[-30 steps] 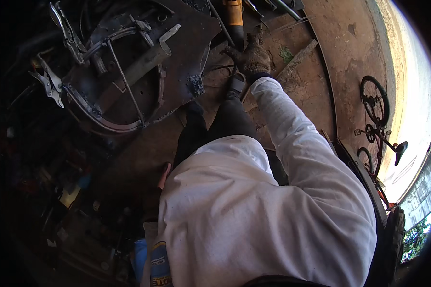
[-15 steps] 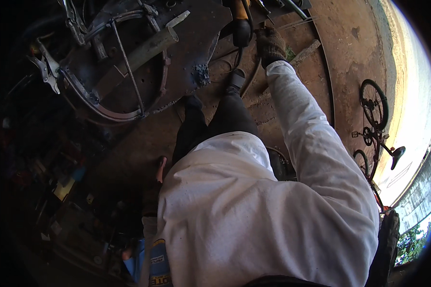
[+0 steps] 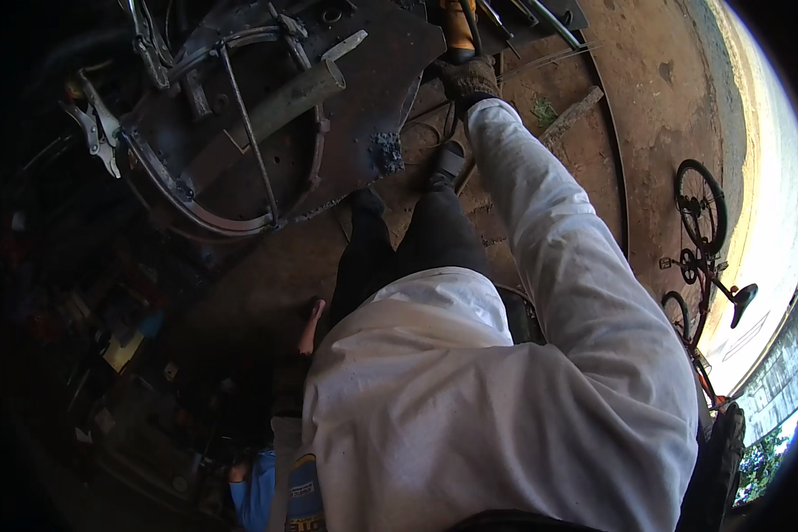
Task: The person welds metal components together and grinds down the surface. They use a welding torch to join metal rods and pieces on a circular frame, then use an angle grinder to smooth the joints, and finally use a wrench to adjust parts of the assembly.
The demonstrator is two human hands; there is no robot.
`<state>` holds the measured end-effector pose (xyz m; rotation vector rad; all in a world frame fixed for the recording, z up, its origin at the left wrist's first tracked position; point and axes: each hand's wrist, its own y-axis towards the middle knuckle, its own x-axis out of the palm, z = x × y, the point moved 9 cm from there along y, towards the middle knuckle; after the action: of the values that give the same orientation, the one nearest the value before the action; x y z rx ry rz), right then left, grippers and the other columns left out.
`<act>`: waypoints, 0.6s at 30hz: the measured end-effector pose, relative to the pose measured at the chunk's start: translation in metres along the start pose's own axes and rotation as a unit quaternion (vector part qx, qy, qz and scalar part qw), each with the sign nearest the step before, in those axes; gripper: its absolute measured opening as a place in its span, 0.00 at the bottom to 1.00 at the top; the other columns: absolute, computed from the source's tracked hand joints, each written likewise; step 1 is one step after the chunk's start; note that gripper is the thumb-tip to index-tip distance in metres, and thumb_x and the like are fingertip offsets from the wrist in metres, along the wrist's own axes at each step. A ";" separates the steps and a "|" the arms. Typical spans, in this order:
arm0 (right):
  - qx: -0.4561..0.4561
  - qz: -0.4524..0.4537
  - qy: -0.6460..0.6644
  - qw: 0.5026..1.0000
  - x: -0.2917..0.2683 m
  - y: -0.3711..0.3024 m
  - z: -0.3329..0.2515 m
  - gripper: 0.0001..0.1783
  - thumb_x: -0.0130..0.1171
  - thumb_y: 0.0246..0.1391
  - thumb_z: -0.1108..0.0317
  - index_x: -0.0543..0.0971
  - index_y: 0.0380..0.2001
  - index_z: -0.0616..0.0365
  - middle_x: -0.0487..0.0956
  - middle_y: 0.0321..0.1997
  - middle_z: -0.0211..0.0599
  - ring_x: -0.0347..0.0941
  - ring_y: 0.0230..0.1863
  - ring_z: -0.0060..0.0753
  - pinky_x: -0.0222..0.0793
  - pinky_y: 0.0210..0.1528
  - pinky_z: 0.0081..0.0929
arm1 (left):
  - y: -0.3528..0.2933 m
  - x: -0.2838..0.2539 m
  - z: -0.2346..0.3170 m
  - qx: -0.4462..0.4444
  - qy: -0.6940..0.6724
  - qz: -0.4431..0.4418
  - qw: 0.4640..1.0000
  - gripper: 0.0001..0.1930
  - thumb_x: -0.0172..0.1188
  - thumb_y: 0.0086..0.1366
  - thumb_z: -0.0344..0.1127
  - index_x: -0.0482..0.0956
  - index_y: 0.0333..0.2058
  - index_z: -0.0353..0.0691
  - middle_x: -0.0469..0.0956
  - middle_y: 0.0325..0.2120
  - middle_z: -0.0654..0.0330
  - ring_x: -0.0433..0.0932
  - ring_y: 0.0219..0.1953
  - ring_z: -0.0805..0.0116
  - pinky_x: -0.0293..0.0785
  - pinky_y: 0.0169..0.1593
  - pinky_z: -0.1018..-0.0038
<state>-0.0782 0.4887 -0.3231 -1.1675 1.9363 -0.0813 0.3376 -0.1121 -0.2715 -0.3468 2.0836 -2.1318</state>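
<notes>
My right hand [image 3: 470, 79], in a brown knit glove, is at the far middle, closed around the black rear end of a yellow power tool [image 3: 457, 27]. The tool's front end runs out of the picture. Low on the left, my left arm hangs in deep shadow beside my white shirt, and the hand's fingers cannot be made out. A reddish, elongated thing [image 3: 311, 327] shows near there; its kind is unclear. At the far left, a curved metal frame [image 3: 211, 219] with crossing rods lies on a dark metal plate [image 3: 377, 66]. Locking pliers [image 3: 100, 133] clamp its left side.
A metal pipe [image 3: 315, 89] lies across the plate, its open end to the right. A bar [image 3: 572, 117] and a cable are on the floor. A bicycle [image 3: 702, 266] is at the right. A blue garment [image 3: 257, 492] shows at the lower left.
My right hand has moved left from beside the power tool onto its black rear end and taken hold of it. The whole view has shifted slightly.
</notes>
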 end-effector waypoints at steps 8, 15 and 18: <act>-0.023 -0.183 -0.021 0.983 0.015 0.003 0.009 0.38 0.74 0.35 0.57 0.71 0.51 0.60 0.81 0.38 0.48 0.80 0.38 0.41 0.75 0.38 0.37 | 0.003 -0.005 0.010 -0.014 -0.042 -0.014 0.999 0.36 0.41 0.69 0.52 0.41 0.68 0.42 0.39 0.69 0.59 0.34 0.71 0.60 0.31 0.70 0.47; -0.014 -0.398 0.111 0.911 -0.004 -0.067 0.017 0.27 0.66 0.46 0.69 0.69 0.50 0.58 0.79 0.29 0.36 0.74 0.21 0.26 0.70 0.20 0.24 | -0.003 0.004 0.010 -0.019 -0.024 -0.057 0.998 0.33 0.40 0.67 0.52 0.41 0.63 0.43 0.36 0.64 0.63 0.31 0.66 0.63 0.27 0.67 0.53; 0.020 -0.379 0.159 0.911 -0.009 -0.094 0.047 0.23 0.66 0.45 0.70 0.73 0.46 0.59 0.78 0.27 0.35 0.74 0.23 0.24 0.71 0.23 0.24 | -0.016 0.012 0.011 -0.012 -0.009 -0.060 0.998 0.29 0.43 0.65 0.49 0.48 0.59 0.43 0.43 0.59 0.61 0.39 0.63 0.62 0.35 0.64 0.54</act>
<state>0.0213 0.4587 -0.3051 -1.9091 1.6109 -0.7603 0.3302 -0.1254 -0.2543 -0.5027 2.1299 -2.1622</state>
